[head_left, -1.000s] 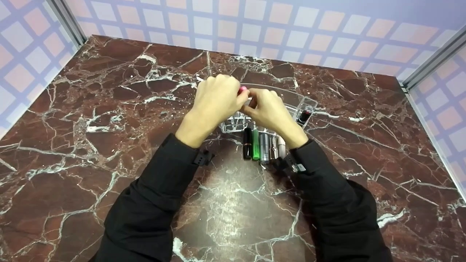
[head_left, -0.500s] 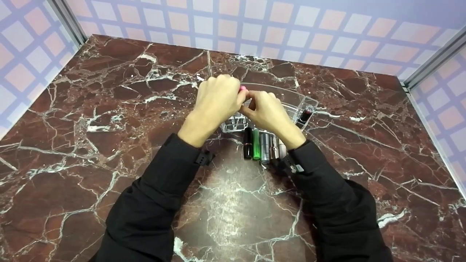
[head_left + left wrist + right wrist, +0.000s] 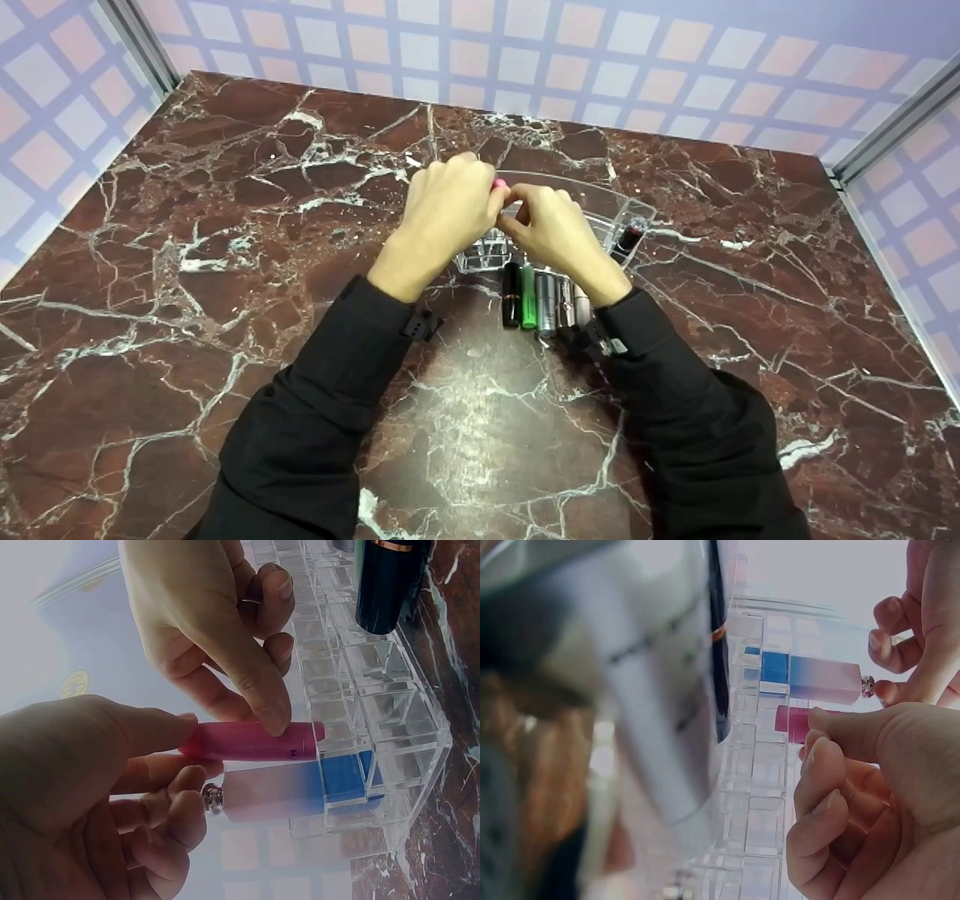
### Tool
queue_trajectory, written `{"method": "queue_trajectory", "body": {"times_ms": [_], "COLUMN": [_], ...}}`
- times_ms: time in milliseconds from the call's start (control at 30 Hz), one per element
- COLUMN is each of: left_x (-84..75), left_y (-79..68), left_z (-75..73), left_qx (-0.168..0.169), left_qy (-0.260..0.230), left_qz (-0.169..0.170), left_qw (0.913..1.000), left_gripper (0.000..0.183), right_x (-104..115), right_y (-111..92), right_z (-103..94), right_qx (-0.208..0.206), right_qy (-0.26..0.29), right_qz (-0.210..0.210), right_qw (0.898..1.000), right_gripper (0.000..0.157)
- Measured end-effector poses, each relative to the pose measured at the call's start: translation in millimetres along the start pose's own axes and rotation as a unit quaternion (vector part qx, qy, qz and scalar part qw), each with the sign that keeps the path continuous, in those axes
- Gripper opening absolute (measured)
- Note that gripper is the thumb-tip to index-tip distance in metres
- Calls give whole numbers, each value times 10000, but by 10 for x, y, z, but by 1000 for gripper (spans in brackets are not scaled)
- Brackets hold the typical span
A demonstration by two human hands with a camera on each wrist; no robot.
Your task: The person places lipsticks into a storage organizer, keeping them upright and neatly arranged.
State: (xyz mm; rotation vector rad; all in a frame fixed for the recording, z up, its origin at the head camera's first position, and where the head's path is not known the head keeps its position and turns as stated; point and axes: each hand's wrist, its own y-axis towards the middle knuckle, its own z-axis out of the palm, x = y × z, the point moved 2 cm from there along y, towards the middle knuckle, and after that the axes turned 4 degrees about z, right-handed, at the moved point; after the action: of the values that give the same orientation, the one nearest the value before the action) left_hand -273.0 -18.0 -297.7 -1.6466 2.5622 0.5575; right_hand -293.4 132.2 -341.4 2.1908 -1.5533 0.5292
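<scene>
Both hands hold a slim pink cosmetic tube [image 3: 247,741] above a clear acrylic organizer [image 3: 481,262]. My left hand [image 3: 450,199] pinches its upper end between thumb and fingers. My right hand [image 3: 559,225] pinches the tube lower down, thumb against its side. In the right wrist view, the tube's lower end sits at the mouth of a compartment; how deep it goes is hard to tell. Beside it, a pink-to-blue tube [image 3: 274,791] with a silver knob stands in another compartment, close to the left fingers. From the head view, the hands cover most of the pink tube.
In front of the organizer lie several tubes in a row, among them a black tube [image 3: 511,296], a green tube [image 3: 528,300] and a grey tube [image 3: 545,304]. A dark lipstick [image 3: 628,238] stands in the organizer's right end. Patterned panels [image 3: 570,60] enclose the marbled table [image 3: 262,315].
</scene>
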Motion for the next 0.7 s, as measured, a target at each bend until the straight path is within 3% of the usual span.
{"method": "queue_trajectory", "body": {"times_ms": [700], "left_x": [7], "left_y": [6], "left_z": [75], "left_qx": [504], "left_qy": [18], "left_qz": [-101], "left_qw": [9987], "left_gripper": [34], "right_x": [-32], "right_y": [-9], "right_z": [5], "right_qx": [159], "right_qy": [-166], "right_qz": [43], "right_qw": [9997], "right_gripper": [33]}}
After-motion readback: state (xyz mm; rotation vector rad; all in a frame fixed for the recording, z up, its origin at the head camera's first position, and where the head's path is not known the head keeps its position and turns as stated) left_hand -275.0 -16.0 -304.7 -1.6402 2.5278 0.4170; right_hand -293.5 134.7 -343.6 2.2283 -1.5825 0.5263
